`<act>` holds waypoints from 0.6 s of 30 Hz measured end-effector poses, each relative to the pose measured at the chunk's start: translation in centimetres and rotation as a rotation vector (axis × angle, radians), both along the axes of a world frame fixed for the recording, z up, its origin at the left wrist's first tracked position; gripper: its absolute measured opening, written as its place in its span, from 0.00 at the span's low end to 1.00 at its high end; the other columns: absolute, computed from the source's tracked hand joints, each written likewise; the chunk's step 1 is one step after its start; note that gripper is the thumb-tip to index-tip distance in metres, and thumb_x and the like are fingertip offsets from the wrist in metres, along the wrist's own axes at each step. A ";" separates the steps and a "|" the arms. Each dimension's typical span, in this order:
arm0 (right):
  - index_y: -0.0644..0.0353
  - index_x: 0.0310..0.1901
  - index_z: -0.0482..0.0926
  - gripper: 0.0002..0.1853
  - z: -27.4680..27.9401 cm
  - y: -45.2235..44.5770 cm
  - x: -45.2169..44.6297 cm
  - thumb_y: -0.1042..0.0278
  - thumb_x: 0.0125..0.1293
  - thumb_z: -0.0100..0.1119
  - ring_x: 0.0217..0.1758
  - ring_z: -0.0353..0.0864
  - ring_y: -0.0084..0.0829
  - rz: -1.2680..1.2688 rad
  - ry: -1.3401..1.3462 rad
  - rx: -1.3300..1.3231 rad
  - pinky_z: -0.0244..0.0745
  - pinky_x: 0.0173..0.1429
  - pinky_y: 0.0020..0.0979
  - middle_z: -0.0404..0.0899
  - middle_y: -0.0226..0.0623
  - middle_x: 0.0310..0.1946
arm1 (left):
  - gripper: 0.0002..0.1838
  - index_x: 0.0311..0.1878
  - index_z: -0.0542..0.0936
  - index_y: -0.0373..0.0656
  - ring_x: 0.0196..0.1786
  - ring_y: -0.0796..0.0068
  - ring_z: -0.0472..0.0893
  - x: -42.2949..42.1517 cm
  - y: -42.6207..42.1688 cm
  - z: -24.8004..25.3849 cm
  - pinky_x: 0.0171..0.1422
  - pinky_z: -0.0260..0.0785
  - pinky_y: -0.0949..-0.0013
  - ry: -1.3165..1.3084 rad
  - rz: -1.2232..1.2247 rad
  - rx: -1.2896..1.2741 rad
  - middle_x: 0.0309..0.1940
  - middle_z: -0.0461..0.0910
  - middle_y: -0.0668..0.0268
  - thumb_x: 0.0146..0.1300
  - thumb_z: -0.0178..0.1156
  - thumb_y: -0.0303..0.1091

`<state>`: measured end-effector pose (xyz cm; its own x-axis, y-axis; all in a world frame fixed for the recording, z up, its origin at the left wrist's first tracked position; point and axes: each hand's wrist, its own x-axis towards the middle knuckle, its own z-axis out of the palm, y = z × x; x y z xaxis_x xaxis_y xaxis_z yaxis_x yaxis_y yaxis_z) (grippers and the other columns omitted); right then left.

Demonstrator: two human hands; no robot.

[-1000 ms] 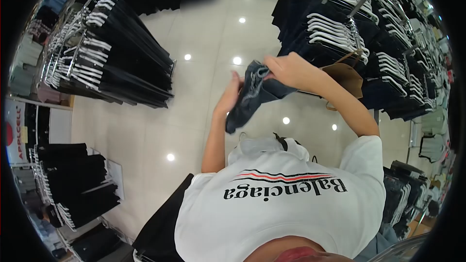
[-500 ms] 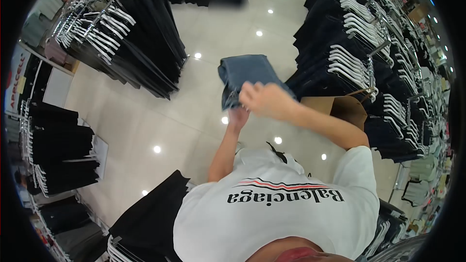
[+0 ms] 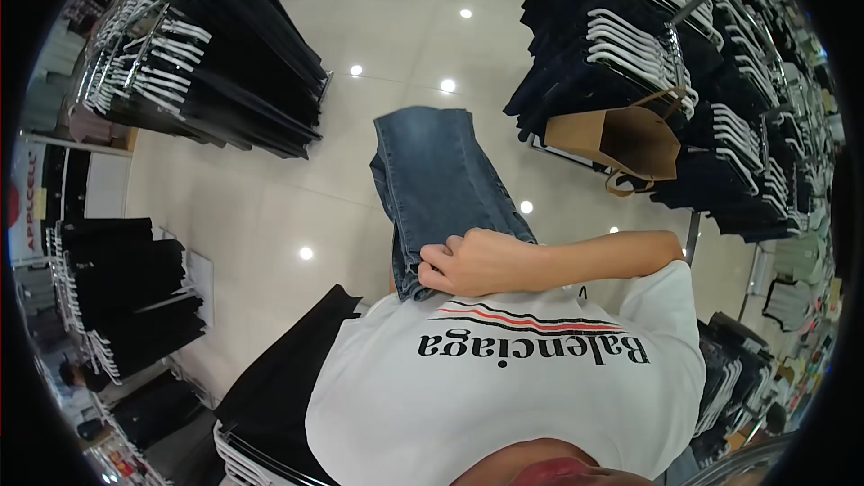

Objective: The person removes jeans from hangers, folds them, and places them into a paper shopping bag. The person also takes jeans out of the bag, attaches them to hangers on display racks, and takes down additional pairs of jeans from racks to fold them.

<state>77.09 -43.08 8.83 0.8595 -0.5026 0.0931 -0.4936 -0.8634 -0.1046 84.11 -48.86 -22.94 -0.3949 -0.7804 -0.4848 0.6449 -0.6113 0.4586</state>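
Note:
A folded pair of blue jeans is held up in front of my chest, its far folded edge pointing away from me over the floor. My right hand lies across the near end of the jeans, fingers curled closed on the denim close to my white T-shirt. The jeans hide my left hand. Only a sliver of my left forearm shows at their left edge, so its fingers cannot be seen.
An open brown paper bag with handles is beside the right-hand rack of dark trousers on white hangers. More dark trousers hang on a rack at upper left. Black garments hang at left, and another black garment hangs near my left side.
The jeans have come closer to my chest and show more of their length. My right hand has moved back toward me onto their near end; my left hand has gone out of sight beneath.

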 end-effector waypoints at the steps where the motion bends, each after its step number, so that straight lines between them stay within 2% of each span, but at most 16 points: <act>1: 0.61 0.48 0.73 0.15 0.9 0.1 -0.4 0.66 0.61 0.63 0.23 0.76 0.25 0.005 0.006 -0.030 0.71 0.21 0.27 0.72 0.36 0.35 | 0.32 0.78 0.64 0.44 0.74 0.62 0.71 -0.1 0.0 0.0 0.77 0.65 0.53 0.001 -0.013 -0.007 0.76 0.68 0.56 0.83 0.43 0.57; 5: 0.60 0.48 0.74 0.16 6.2 -2.0 -2.8 0.64 0.60 0.63 0.24 0.77 0.27 -0.067 -0.032 -0.105 0.72 0.21 0.30 0.72 0.35 0.34 | 0.32 0.78 0.64 0.45 0.75 0.62 0.70 0.5 -1.0 0.3 0.77 0.65 0.53 -0.006 -0.073 -0.050 0.76 0.67 0.56 0.83 0.43 0.56; 7: 0.58 0.47 0.73 0.15 9.4 -4.3 -5.1 0.59 0.65 0.62 0.25 0.80 0.28 -0.188 0.101 -0.297 0.73 0.24 0.31 0.73 0.34 0.34 | 0.32 0.78 0.64 0.45 0.75 0.62 0.70 0.8 -1.6 0.4 0.78 0.65 0.53 -0.010 -0.123 -0.070 0.76 0.67 0.56 0.83 0.43 0.56; 9: 0.57 0.45 0.73 0.17 10.4 -7.4 -8.0 0.51 0.71 0.60 0.27 0.83 0.32 -0.322 0.014 -0.292 0.74 0.27 0.32 0.74 0.34 0.35 | 0.32 0.79 0.64 0.45 0.75 0.62 0.70 0.1 -2.1 0.4 0.78 0.65 0.53 0.001 -0.189 -0.091 0.76 0.67 0.57 0.83 0.43 0.56; 11: 0.58 0.43 0.73 0.24 7.9 -10.3 -11.7 0.41 0.73 0.56 0.27 0.83 0.37 -0.448 -0.015 -0.296 0.76 0.29 0.35 0.76 0.35 0.36 | 0.31 0.79 0.64 0.45 0.75 0.62 0.69 -1.3 -2.3 0.5 0.78 0.65 0.53 0.025 -0.261 -0.110 0.76 0.66 0.57 0.83 0.43 0.55; 15: 0.59 0.43 0.74 0.26 3.3 -9.5 -18.1 0.38 0.73 0.55 0.31 0.84 0.40 -0.649 0.028 -0.165 0.77 0.30 0.38 0.77 0.36 0.36 | 0.31 0.79 0.64 0.46 0.76 0.63 0.69 -6.5 -1.8 0.8 0.78 0.64 0.53 0.107 -0.397 -0.138 0.77 0.66 0.58 0.83 0.43 0.55; 18: 0.58 0.47 0.78 0.26 -1.0 -5.3 -20.9 0.37 0.73 0.55 0.45 0.84 0.41 -0.915 0.097 -0.154 0.78 0.42 0.39 0.80 0.40 0.43 | 0.30 0.79 0.63 0.46 0.76 0.63 0.68 -12.3 -1.1 1.5 0.79 0.64 0.53 0.189 -0.489 -0.165 0.77 0.65 0.58 0.83 0.43 0.54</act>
<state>56.19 -48.33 7.88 0.1431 -0.9761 0.1634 -0.9892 -0.1356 0.0562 71.78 -49.93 -21.43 -0.7988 -0.5440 -0.2569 0.3844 -0.7900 0.4776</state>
